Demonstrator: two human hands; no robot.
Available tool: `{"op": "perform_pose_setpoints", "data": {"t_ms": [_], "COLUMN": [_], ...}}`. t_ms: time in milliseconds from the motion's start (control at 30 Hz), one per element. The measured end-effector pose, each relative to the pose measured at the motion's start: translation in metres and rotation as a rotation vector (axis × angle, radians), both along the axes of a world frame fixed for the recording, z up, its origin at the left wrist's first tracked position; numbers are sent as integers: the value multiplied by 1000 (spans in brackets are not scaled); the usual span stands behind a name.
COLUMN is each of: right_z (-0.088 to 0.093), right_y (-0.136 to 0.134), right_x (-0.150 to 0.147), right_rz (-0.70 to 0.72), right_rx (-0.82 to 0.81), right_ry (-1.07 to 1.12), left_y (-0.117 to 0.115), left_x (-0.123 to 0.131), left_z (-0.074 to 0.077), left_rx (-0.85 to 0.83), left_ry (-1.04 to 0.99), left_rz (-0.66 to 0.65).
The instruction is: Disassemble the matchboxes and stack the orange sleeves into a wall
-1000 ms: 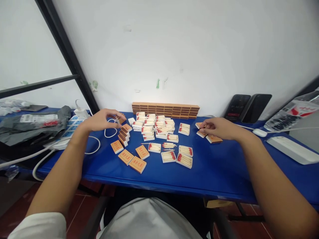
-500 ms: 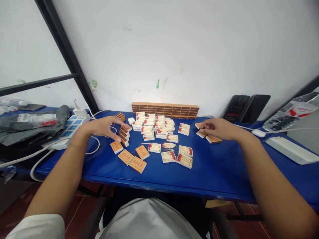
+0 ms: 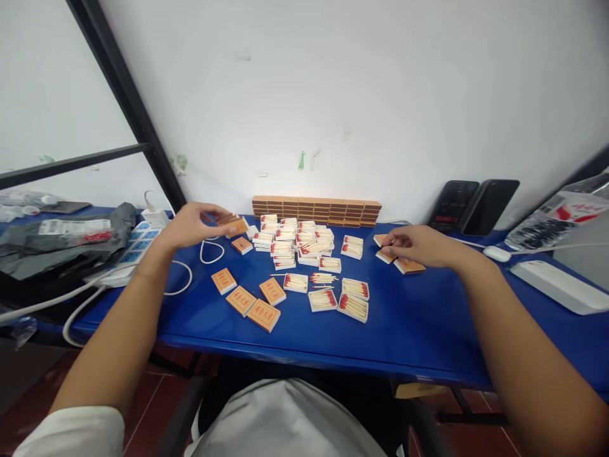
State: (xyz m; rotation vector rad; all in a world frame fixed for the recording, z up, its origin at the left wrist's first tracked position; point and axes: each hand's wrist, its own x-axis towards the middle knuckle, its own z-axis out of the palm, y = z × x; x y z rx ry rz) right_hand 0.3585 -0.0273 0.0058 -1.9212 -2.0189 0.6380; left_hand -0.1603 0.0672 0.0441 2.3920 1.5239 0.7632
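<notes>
My left hand (image 3: 197,223) is closed around a small stack of matchboxes (image 3: 233,225), raised above the table at the left. Just below it lies a single matchbox (image 3: 242,245). Several orange-labelled matchboxes (image 3: 240,300) lie flat nearer the front edge. At the right, my right hand (image 3: 410,244) has its fingertips pinched on a matchbox (image 3: 385,256), beside another matchbox (image 3: 409,266) partly under the hand. Between the hands, open trays full of red-tipped matches (image 3: 285,235) are piled up, with more match trays (image 3: 353,308) in front and loose matches (image 3: 323,278) among them.
A long row of stacked matchboxes (image 3: 316,211) stands against the wall. Two phones (image 3: 490,206) lean at the back right, near a plastic bottle (image 3: 556,216) and a white box-shaped device (image 3: 559,287). A power strip (image 3: 137,244), white cables and a grey bag (image 3: 66,244) occupy the left.
My left hand has closed on the leaning matchboxes and lifted them up and back off the table, uncovering one lying flat. My right hand has stayed in place.
</notes>
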Motion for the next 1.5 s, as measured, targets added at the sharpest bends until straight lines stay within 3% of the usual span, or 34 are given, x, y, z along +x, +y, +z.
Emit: {"op": "perform_pose_setpoints", "data": {"t_ms": [100,167,367,533,667,767,933,1000,1200,1500], "right_z": [-1,-2,0,2,2,3,2,1,-1,-1], "right_y": [1,2,0,-2,-2,-2,-2,-1,0,1], "right_x": [0,0,-1,-2,-2,-1,0,1,1,0], "right_rz": [2,6,27,33,33,35,40,52,43,49], "right_rx": [-8,-9,25,21,21,24,25,22,12,24], "right_ry": [-6,-24,-53,-39,-46,-34,-24,-25,-26,-51], "left_y": [16,30,53,54,53,48,27,22,25,22], "left_x": [-1,-1,2,4,3,1,1,2,1,-1], "left_z": [-6,-14,-38,-43,-42,-35,-20,-21,-40,-38], "left_rx": [234,252,171,91,35,118,127,106,19,16], "left_ry": [-67,-46,-2,-39,-55,-4,150,226,426,438], "left_rz": [344,463,503,551,511,442,-95,-197,-238,-226]}}
